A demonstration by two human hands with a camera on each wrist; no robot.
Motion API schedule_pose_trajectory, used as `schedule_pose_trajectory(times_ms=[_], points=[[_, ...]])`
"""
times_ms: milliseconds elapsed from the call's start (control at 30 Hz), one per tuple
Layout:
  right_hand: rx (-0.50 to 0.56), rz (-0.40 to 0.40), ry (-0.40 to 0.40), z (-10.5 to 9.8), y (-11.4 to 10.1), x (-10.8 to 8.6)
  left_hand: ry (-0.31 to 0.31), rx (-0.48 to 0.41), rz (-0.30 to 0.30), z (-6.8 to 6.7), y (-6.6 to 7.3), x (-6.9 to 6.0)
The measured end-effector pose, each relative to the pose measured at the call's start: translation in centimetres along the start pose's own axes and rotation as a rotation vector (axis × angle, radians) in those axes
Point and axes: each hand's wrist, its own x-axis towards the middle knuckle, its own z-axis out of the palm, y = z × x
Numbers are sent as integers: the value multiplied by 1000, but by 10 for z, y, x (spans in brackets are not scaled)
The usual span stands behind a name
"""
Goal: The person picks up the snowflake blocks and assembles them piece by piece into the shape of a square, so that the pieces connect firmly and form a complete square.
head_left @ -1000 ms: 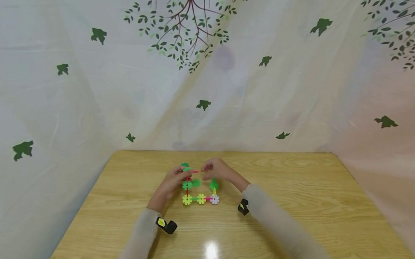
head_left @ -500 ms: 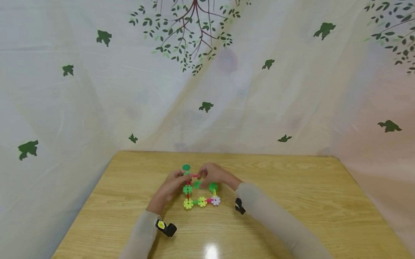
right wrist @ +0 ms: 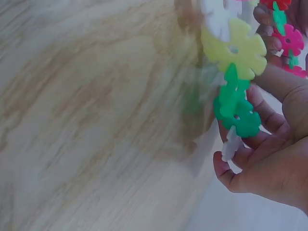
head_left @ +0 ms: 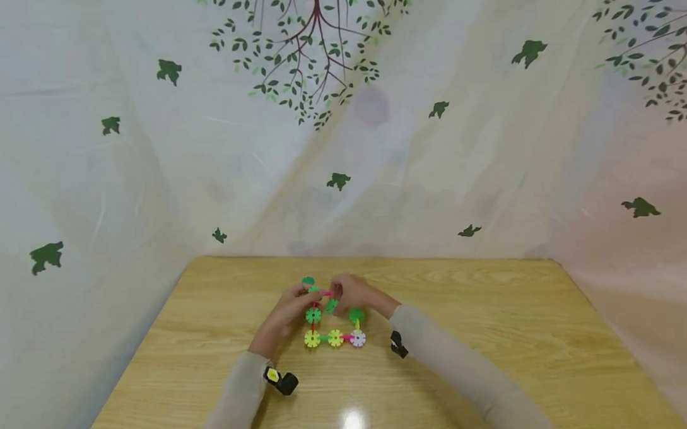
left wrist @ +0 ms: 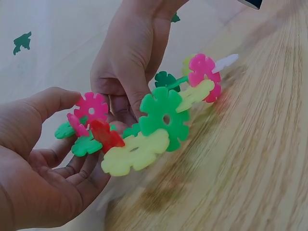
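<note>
A chain of flower-shaped interlocking plastic discs (head_left: 335, 338) in yellow, green, pink, red and white forms a squarish loop on the table. At its far left side, my left hand (head_left: 289, 310) pinches the chain by a pink disc (left wrist: 91, 107), with fingers beneath. Close beside it, my right hand (head_left: 353, 292) curls its fingers round a green disc (head_left: 331, 306). The right wrist view shows green discs (right wrist: 237, 115) and a white disc (right wrist: 232, 144) against that hand's fingers. Whether the two ends of the chain touch is hidden by the fingers.
The wooden table (head_left: 473, 336) carries a light reflection near its front. Behind it hangs a pale cloth (head_left: 251, 180) printed with leaves and birds. A small black camera (head_left: 282, 381) sits on the left wrist, another camera (head_left: 398, 344) on the right.
My right hand has moved left and slightly down, bringing the green disc close to the left hand and the pink disc. The left hand keeps its grip in about the same place.
</note>
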Motion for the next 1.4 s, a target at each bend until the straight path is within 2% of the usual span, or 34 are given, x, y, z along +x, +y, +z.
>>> schedule_pose_trajectory(times_ms=[200,300,433,600,667,833,967,1167,1400], points=[[114,-22,24,-11,8,-1,42,-13,-8,7,-2,4],[165,-39,67,-18,15,-5,52,-35,-10,13,-2,6],[225,-73,173,-29,22,-14,88,-60,-4,23,-3,9],[325,-58,333,-40,28,-27,130,-177,8,36,-3,17],[384,-42,371,-41,29,-31,141,-211,4,40,-3,18],[526,-37,376,-38,34,-42,194,-237,20,50,-4,19],[574,0,397,-34,37,-46,227,-272,57,59,-5,21],[620,79,451,-33,39,-47,213,-293,60,69,-4,26],[684,131,456,-32,38,-48,152,-283,50,71,-6,31]])
